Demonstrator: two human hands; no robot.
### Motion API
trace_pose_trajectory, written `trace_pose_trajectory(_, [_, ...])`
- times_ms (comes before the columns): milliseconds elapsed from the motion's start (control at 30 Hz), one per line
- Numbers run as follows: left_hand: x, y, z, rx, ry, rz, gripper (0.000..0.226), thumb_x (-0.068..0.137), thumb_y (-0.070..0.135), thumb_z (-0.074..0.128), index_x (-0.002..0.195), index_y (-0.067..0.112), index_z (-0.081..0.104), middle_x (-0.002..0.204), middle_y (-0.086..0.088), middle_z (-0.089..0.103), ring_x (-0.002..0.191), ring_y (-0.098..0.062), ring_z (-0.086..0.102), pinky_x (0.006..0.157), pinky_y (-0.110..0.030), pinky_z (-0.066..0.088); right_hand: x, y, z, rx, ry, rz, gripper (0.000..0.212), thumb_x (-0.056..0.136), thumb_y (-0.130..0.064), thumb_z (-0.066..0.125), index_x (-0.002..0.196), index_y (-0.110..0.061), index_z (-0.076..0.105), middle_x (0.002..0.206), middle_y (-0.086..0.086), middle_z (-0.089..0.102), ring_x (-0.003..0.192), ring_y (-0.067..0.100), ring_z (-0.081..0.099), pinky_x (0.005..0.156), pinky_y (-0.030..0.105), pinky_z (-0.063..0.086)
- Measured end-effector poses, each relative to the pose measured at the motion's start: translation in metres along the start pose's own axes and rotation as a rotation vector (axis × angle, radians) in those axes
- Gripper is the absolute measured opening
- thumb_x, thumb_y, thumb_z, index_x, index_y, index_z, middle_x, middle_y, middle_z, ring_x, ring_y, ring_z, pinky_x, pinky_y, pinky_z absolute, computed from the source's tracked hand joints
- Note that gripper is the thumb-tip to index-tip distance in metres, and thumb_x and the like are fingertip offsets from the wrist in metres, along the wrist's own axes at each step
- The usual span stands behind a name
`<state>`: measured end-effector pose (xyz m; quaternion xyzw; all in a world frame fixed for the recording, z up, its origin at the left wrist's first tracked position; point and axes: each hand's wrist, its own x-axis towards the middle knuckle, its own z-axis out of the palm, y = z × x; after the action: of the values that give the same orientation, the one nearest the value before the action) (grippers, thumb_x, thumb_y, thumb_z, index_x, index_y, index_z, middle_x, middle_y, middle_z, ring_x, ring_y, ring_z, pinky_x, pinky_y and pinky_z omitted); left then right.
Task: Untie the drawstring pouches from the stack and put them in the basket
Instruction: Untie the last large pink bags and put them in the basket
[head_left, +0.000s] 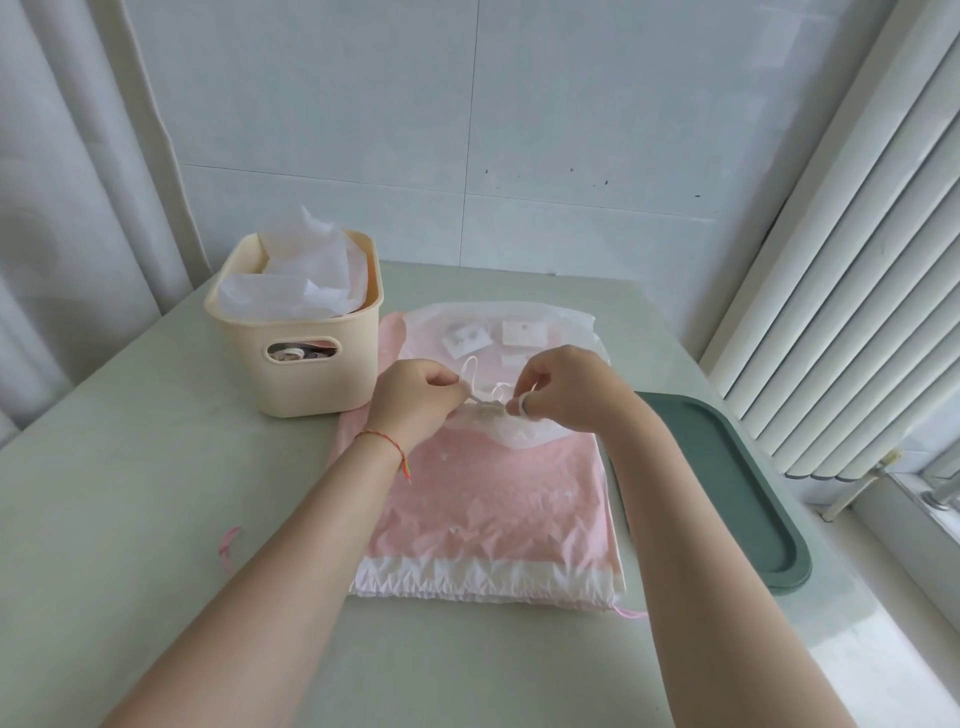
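- My left hand (415, 397) pinches one end of the white drawstring (480, 387); right hand (566, 389) pinches the other, cord looped round a fingertip. Both curled tight, pulling apart, I judge, to work the knot loose.
- Translucent white pouch (519, 332) lies flat on top of the pink pouch stack (488, 499), mid-table, just right of the basket (296, 358).
- Its tied mouth faces me, closed end toward the wall; long axis runs near-to-far.
- Basket sits close so the drop is short; it already holds white pouches.
- Green tray (727, 493) lies right of the stack, unused.
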<state>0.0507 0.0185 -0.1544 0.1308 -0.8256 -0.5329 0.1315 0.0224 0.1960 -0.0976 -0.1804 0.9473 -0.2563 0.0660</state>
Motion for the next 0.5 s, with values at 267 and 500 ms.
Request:
trace_pose_trajectory(267, [-0.004, 0.003, -0.003, 0.109, 0.216, 0.089, 0.012, 0.079, 0.008, 0.067, 0.068, 0.005, 0.072, 0.092, -0.006, 0.074, 0.084, -0.017, 0.065, 0.082, -0.028, 0.051, 0.007, 0.011, 0.006, 0.006, 0.167, 0.025, 0.007, 0.085, -0.026, 0.068, 0.08, -0.022, 0.064, 0.065, -0.008, 0.052, 0.057, 0.012, 0.049, 0.051, 0.025, 0.035])
trace_pose_trajectory(500, [0.001, 0.011, -0.014, -0.084, 0.023, 0.192, 0.009, 0.085, 0.019, 0.072, 0.084, 0.01, 0.073, 0.082, 0.015, 0.063, 0.075, 0.021, 0.053, 0.071, -0.002, 0.035, 0.013, 0.015, 0.013, 0.002, 0.178, 0.029, 0.004, 0.087, -0.023, 0.063, 0.084, -0.022, 0.062, 0.065, -0.003, 0.053, 0.057, 0.018, 0.049, 0.053, 0.026, 0.036])
